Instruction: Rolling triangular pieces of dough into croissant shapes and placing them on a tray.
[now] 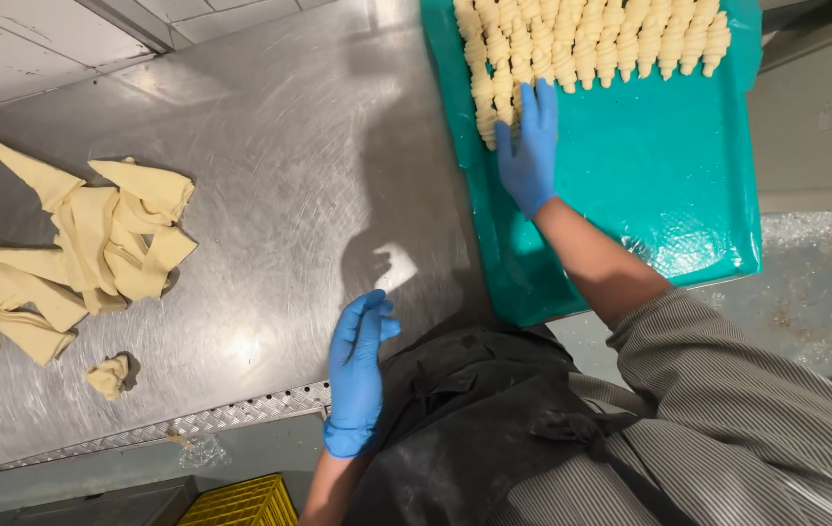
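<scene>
From the head camera: her right hand (529, 156), blue-gloved, lies flat with fingers straight on the teal tray (650, 185), fingertips touching the shaped croissants (582, 44) lined along its far edge. The left hand (358, 370) hovers open, holding nothing, over the steel table's (280, 175) near edge; cut dough triangles (75, 248) sit toward its left edge

Right hand (529, 156) touches rolled croissants (572, 44) on tray (669, 185).

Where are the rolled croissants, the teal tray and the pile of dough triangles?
rolled croissants (591, 39), head view, middle of the row.
teal tray (669, 185), head view, bare surface.
pile of dough triangles (94, 244), head view, middle of the heap.
</scene>
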